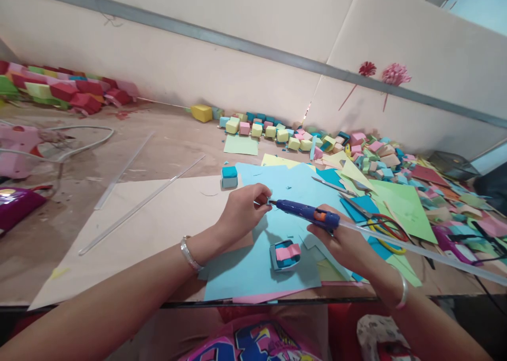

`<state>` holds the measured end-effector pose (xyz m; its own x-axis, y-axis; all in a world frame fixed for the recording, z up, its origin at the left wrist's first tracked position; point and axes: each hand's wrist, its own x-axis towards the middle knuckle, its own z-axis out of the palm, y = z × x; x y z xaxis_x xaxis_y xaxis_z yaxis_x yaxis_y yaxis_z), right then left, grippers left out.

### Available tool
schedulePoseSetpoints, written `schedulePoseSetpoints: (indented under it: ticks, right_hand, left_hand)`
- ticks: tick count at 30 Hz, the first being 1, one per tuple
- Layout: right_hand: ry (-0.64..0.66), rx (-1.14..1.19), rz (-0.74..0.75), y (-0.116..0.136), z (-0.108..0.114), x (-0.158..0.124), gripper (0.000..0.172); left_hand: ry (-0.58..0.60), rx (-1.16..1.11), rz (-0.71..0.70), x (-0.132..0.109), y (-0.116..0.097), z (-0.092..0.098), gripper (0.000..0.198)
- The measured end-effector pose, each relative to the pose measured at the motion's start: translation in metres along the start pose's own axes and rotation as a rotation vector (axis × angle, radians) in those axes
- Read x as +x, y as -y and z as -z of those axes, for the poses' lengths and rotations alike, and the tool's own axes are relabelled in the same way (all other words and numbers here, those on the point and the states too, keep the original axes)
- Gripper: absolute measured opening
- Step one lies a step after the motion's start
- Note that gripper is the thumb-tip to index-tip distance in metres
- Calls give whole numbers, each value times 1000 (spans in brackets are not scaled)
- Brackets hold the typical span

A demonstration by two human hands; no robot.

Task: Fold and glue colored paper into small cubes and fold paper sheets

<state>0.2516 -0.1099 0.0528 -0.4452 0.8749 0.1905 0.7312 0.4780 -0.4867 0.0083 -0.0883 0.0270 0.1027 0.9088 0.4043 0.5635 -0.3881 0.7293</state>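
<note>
My right hand is wrapped round a blue glue gun with an orange trigger; a clear glue stick trails out of its back to the right. The nozzle points left, touching the fingertips of my left hand. Those fingers are pinched together on something small that I cannot make out. Both hands hover over a light blue paper sheet. A half-folded blue and pink paper cube lies on that sheet between my wrists. A finished teal cube stands just beyond my left hand.
Scissors with red and yellow handles lie right of the gun among green paper sheets. Several coloured paper cubes are heaped along the wall. Clear glue sticks lie on the cardboard at left. A pink object sits far left.
</note>
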Motion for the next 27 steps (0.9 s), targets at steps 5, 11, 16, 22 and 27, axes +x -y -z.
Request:
schedulePoseSetpoints:
  ticks: [5,11,16,22,27]
  right_hand:
    - [-1,-27,-22,-2,1,-2,18]
    - [-5,-62,-21,-6,1,-5,19]
    - [-7,-86,-25,-5,3,-5,20]
    - [-18,-61,-7,1,6,-4,20]
    - [-8,-60,-11,5,0,-3,19]
  left_hand:
    - [-10,29,-13,1,1,1,20]
    - [-8,30,-54,0,1,1,21]
    - [-41,70,-109,-1,3,1,22]
    - [-51,150,-157,-1,6,0,25]
    - [-47,166,-173,-2,5,0,34]
